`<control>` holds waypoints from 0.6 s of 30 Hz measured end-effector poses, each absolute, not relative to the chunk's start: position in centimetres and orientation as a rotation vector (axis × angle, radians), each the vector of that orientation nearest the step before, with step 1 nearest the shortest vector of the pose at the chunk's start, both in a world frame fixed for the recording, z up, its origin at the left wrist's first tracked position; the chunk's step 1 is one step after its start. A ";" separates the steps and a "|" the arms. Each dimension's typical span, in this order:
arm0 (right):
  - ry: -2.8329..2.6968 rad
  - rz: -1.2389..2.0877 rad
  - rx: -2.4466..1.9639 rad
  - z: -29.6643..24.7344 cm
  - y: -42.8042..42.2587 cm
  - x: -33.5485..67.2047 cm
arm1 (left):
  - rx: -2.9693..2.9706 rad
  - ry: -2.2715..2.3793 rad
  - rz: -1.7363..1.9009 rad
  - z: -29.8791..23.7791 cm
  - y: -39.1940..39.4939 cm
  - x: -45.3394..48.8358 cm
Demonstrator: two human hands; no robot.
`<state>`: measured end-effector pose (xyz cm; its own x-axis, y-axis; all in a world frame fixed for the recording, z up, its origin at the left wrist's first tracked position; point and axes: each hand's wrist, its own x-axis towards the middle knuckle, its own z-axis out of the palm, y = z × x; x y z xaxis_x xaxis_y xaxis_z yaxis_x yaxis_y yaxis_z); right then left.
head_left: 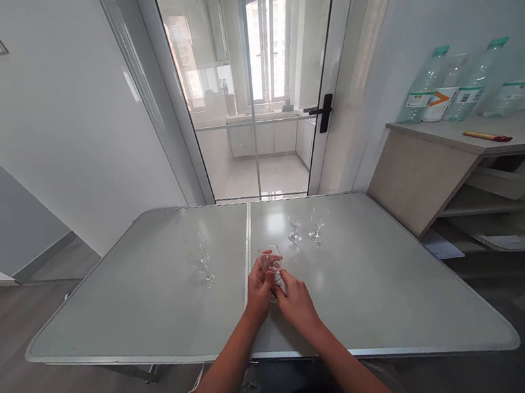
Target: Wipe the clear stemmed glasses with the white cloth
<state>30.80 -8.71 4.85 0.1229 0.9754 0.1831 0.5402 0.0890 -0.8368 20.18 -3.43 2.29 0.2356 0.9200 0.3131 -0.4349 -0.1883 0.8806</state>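
Note:
Over the middle of the table, near the seam, my left hand [259, 291] is closed around a clear stemmed glass [268, 250]. The rim of its bowl points away from me. My right hand [297, 299] is closed on a small white cloth [281, 282], pressed to the lower part of the glass. Both hands touch, and my fingers hide most of the stem and foot. Just beyond them stand two more stemmed glasses, one glass [295, 236] closer to the seam and another glass [316, 235] to its right.
Left of the seam, clear stemmed glasses [208, 277] stand close together on the grey folding table [160, 307]. A glazed door [249, 91] with a black handle is behind the table. To the right, several plastic bottles [468, 88] and a red-yellow packet [487, 136] rest on a shelf unit [441, 153].

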 end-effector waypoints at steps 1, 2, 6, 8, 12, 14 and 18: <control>-1.489 0.807 -1.474 4.6 -8.3 31.3 | 1.148 0.528 1.323 2.3 -3.5 20.1; -1.448 0.976 -1.371 4.4 -7.9 31.9 | 1.088 0.508 1.317 2.3 -3.5 20.1; -1.240 1.625 -0.944 3.8 -7.0 33.9 | 0.910 0.416 1.253 2.4 -3.6 20.0; -1.210 1.761 -0.873 4.1 -7.1 34.4 | 0.893 0.381 1.232 2.4 -3.5 20.0; -1.582 1.202 -1.316 5.8 -7.8 34.4 | 0.982 0.440 1.298 2.0 -3.2 20.3; -1.782 0.625 -1.628 6.6 -8.1 34.1 | 1.032 0.494 1.342 1.8 -3.1 20.5; -2.001 0.158 -1.814 7.1 -8.3 34.4 | 1.038 0.539 1.335 1.4 -3.0 20.6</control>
